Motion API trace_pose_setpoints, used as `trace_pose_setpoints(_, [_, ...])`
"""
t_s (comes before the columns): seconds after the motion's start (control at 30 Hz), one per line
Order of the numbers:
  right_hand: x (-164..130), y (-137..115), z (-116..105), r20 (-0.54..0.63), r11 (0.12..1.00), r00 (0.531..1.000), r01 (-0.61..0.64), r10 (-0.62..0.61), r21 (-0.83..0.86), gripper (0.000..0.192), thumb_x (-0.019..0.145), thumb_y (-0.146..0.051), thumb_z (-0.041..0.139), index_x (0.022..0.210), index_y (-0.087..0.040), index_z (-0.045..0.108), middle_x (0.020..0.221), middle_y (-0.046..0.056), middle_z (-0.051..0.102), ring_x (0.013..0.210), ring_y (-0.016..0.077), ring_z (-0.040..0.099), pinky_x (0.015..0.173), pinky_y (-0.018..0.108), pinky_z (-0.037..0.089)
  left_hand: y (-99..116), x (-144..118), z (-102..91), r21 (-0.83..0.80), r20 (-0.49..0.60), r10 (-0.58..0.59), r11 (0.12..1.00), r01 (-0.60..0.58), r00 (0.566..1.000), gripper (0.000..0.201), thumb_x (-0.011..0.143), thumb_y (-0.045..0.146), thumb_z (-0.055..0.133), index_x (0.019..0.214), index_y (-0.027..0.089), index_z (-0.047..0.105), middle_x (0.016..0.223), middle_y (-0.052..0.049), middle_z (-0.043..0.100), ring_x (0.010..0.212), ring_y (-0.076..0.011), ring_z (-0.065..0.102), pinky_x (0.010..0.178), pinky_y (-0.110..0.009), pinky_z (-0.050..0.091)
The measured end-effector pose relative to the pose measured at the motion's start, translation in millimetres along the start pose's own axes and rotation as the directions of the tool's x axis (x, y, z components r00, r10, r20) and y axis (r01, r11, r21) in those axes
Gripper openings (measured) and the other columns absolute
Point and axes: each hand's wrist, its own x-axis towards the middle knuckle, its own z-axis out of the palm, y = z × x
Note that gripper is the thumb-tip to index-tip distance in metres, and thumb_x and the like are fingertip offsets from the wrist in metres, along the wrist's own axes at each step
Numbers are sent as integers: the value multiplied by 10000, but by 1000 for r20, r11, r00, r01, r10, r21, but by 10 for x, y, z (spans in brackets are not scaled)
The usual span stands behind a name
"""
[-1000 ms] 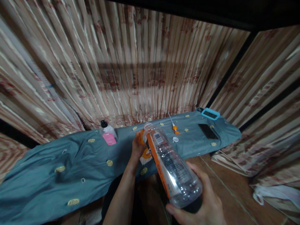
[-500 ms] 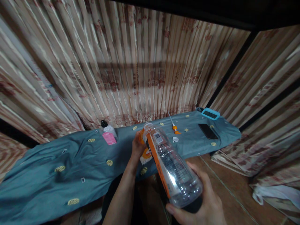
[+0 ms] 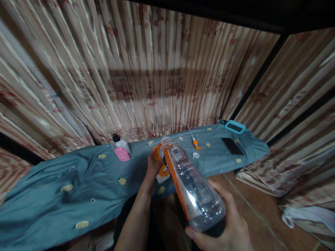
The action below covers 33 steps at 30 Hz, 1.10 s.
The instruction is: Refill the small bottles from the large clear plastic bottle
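1. Pink-labelled bottle (image 3: 120, 147), ten o'clock on the blue cloth (image 3: 78, 174).
2. Left hand (image 3: 154, 163) closed on an orange cloth (image 3: 162, 171), at the neck.
3. Clear bottle (image 3: 191, 183), centre, tilted neck-away, open-mouthed.
4. Right hand (image 3: 225, 226), five o'clock, clasps its base, steadying it.
5. Phone (image 3: 232, 146), two o'clock.

The scene is dimly lit; the curtain (image 3: 162, 69) is bowed by wide-angle distortion, and edges are softly blurred.

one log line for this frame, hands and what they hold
right hand: holds clear plastic bottle | left hand: grips orange-and-white cloth at bottle neck
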Motion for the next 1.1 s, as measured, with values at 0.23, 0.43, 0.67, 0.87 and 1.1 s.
trace_pose_setpoints(0.23, [-4, -4, -6, -6, 1000, 1000, -2, 2, -7, 876, 572, -384, 792, 1379, -271, 472, 1242, 44, 763, 1096, 309, 765, 880, 370, 645, -16, 4, 7, 18, -12, -10, 1000, 10, 1000, 331, 729, 404, 770, 992, 220, 688, 947, -33, 748, 859, -207, 691, 801, -331, 552])
trace_pose_setpoints(0.43, [2, -17, -8, -4, 999, 999, -32, 32, -26, 899, 562, -384, 786, 1393, -283, 457, 1249, 40, 761, 1086, 315, 768, 887, 396, 642, -41, -1, 3, 34, -2, 21, 999, -21, 1000, 307, 744, 367, 765, 987, 204, 673, 935, -36, 734, 855, -212, 693, 803, -337, 549])
trace_pose_setpoints(0.67, [1, -14, -7, 4, 999, 999, -32, 32, -26, 870, 589, -427, 755, 1390, -279, 448, 1275, 43, 752, 1122, 307, 755, 904, 391, 636, -50, 4, 1, 50, -11, 11, 999, -10, 1000, 356, 712, 389, 775, 1002, 207, 679, 946, -50, 744, 862, -223, 699, 799, -348, 565])
trace_pose_setpoints(0.87, [0, 4, -5, 1, 1000, 1000, -7, 7, -15, 888, 581, -412, 786, 1393, -275, 454, 1270, 52, 754, 1125, 319, 753, 889, 391, 642, -44, 0, 1, 62, -13, 11, 998, -10, 1000, 350, 730, 415, 763, 1006, 217, 676, 949, -46, 748, 873, -224, 703, 809, -345, 563])
trace_pose_setpoints(1.1, [3, -15, -4, -6, 1000, 1000, -27, 27, -7, 875, 578, -430, 766, 1384, -263, 473, 1270, 59, 749, 1122, 318, 754, 907, 394, 635, -14, -1, -2, 48, 4, -2, 999, 2, 1000, 336, 748, 444, 734, 987, 215, 674, 944, -37, 750, 855, -207, 702, 794, -330, 564])
